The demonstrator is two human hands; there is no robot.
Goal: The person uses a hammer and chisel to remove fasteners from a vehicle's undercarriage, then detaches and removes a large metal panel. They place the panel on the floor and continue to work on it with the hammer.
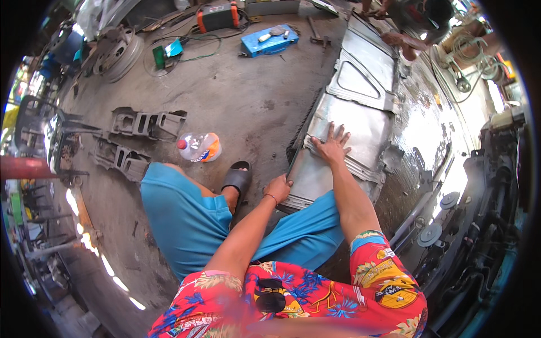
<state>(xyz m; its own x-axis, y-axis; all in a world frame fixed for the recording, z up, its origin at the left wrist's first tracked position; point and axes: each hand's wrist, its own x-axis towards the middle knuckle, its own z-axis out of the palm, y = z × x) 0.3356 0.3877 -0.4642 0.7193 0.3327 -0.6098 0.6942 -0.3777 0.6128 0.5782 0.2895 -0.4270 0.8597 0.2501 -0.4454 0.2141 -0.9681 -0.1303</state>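
Note:
A long grey sheet-metal panel (pixel 360 115) with stamped ridges and a framed triangular section stretches from my knees toward the far right. My left hand (pixel 278 188) is closed on its near left edge, with the thumb near the rim. The fingers on the underside are partly hidden. Flat on the panel's upper face lies my right hand (pixel 332 145), fingers spread and holding nothing. A dark ribbed strip (pixel 304 127) runs along the panel's left side. At the far end another person's hand (pixel 403 42) is on or close to the panel.
A plastic bottle (pixel 200 147) with a red cap lies left of my sandalled foot (pixel 236 180). Beyond it are metal brackets (pixel 147 124), a blue toolbox (pixel 270 42), a hammer (pixel 318 34) and a wheel rim (pixel 119 53). Metal parts (pixel 431 234) crowd the right.

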